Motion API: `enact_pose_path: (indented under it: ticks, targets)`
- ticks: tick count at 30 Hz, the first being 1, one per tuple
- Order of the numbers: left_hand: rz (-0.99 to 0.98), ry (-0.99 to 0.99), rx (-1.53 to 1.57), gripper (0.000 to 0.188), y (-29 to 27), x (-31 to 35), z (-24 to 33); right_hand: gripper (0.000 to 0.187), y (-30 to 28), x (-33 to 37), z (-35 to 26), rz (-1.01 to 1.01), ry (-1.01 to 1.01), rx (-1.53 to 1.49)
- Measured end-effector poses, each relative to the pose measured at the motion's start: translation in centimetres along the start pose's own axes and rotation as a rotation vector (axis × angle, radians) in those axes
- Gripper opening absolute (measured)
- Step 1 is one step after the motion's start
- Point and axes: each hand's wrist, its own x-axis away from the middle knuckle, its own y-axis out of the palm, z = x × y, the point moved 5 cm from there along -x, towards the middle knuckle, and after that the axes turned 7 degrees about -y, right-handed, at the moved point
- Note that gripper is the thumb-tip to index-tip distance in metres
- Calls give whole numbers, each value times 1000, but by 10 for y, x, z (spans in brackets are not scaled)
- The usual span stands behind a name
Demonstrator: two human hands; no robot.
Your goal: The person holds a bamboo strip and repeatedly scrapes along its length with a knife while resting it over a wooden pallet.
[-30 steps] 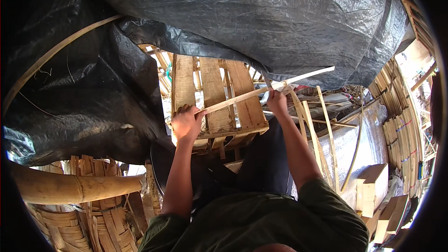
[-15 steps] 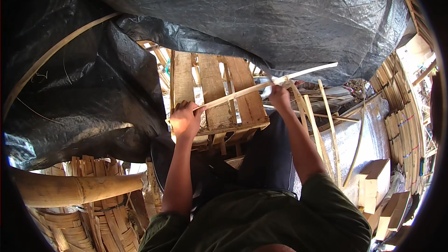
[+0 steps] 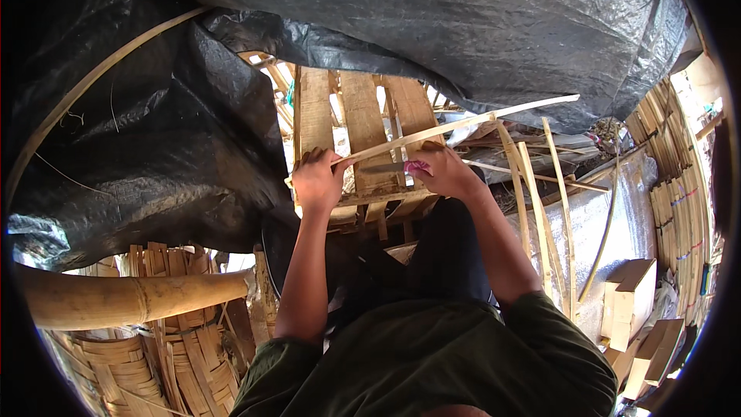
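Your pale, straw-coloured bamboo strip [image 3: 455, 130] runs long and slim over the slatted wooden stand [image 3: 363, 120], rising from your left hand toward the upper right, where its far end lies against the dark tarp. It looks smooth and narrow, with a slight bend along its length. Your left hand [image 3: 319, 179] pinches its lower end between thumb and fingers. Your right hand [image 3: 448, 170] is closed around the pink handle of a knife [image 3: 382, 169], whose dull grey blade points left, just below the strip; whether blade and strip touch, you cannot tell from here.

The stand shows 3 broad, rough, stained boards with gaps between. To your right, thin bamboo lengths [image 3: 536, 208] lean near a shiny, crinkled silver sheet [image 3: 610, 224] and a box [image 3: 631, 301]. Creased, glossy black tarp [image 3: 463, 23] spreads above, and at lower left 1 thick, rounded bamboo pole [image 3: 147, 301] crosses coarse woven baskets [image 3: 127, 371].
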Motion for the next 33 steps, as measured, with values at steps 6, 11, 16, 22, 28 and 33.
enact_pose_path:
  ticks: [6,11,16,22,28,33]
  targets:
    - [-48,-11,-2,32,0,-1,0,22,6,0,-5,57,-83,125]
    - [-46,-11,-7,34,2,-1,-3,22,9,3,-4,47,-73,183]
    - [-96,-45,-8,36,6,0,-6,22,13,-5,-11,-9,13,154]
    - [-76,-30,-17,36,7,-1,-7,22,35,18,-58,50,85,120]
    - [-111,-82,-59,36,11,-1,-5,31,167,75,-62,-731,472,132]
    - [-89,-57,-54,36,10,1,-5,20,212,91,-55,-755,381,284]
